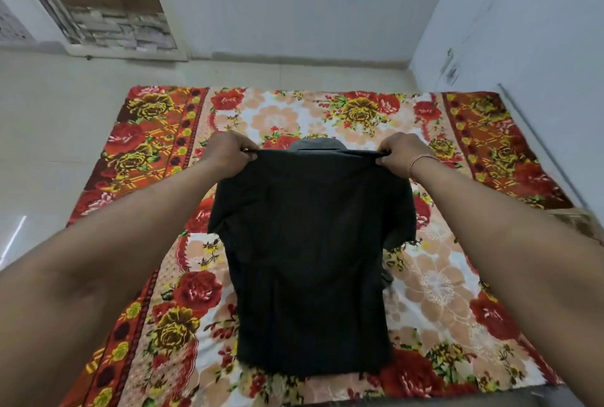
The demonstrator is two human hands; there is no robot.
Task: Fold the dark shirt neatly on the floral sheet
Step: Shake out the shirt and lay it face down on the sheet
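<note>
Head view shows me the floral sheet (441,275) spread flat, with the dark shirt (310,259) held up over its middle, hanging from its top edge. My left hand (225,153) and right hand (400,153) each pinch a shoulder corner there, fingers curled tight onto the fabric. Their fingertips are tucked behind the cloth, the grey collar (318,144) barely peeks above, and I cannot tell whether the hem touches the sheet.

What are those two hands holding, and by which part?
The dark shirt: the left hand and the right hand each pinch its top edge, one at each shoulder corner.
</note>
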